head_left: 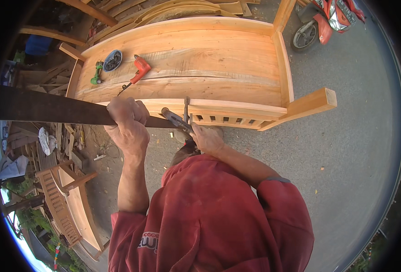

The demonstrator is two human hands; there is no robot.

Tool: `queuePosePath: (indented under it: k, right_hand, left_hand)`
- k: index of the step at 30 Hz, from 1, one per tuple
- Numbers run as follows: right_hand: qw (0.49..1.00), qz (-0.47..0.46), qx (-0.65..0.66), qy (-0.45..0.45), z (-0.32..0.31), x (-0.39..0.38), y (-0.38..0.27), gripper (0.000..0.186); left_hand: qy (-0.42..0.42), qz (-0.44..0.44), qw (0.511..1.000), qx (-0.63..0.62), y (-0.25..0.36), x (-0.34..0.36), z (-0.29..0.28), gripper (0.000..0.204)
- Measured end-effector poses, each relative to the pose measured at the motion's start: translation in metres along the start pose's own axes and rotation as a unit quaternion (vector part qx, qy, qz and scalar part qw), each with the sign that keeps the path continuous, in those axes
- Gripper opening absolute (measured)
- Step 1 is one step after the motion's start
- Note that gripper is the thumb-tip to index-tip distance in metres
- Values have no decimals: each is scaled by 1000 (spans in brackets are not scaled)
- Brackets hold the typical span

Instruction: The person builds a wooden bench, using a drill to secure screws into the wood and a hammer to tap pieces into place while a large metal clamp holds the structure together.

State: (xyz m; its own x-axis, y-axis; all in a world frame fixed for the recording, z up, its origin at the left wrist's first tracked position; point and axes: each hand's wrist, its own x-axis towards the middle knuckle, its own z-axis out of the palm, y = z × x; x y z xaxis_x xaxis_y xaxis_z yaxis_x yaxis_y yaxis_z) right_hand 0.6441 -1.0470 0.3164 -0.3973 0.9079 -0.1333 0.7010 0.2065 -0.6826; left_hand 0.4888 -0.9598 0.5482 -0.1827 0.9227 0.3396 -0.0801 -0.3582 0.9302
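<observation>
My left hand (127, 118) is closed around a long, dark, flat metal bar (51, 105) that runs in from the left, just in front of the near rail of a pale wooden bench (187, 63). My right hand (206, 138) grips a metal clamp fitting (177, 119) with a cylindrical end and a thin upright part, at the bar's right end against the rail. On the bench seat lie a red corded drill (140, 68), a green cordless tool (97, 72) and a blue bowl (113, 60) of small dark items.
Piles of offcut boards (51, 77) lie at the left and far side. A second wooden bench (69, 204) stands at lower left. A red motorcycle (322, 27) is parked at upper right on the grey pavement (354, 136). A white bundle (47, 140) lies among the scraps.
</observation>
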Motion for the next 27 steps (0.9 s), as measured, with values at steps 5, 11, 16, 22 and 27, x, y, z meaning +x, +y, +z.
queuePosePath:
  k: [5,11,16,22,27]
  right_hand:
    - [996,26,-81,-28,43,-7,75,30]
    - [999,21,10,-27,14,-3,9,32]
    - [987,105,-63,-109,44,-3,88,26]
    - [999,44,-4,-32,28,-1,28,26]
    - [995,42,-67,-65,48,10,74,23]
  left_hand:
    - [-16,-5,1000,-23,-4,1,7,54]
    - [16,-3,1000,16,-1,4,-5,53]
    - [-10,-11,1000,5,-2,4,13,53]
    - [21,-7,999,26,2,4,2,53]
    - [7,-10,1000,8,-4,9,1,52]
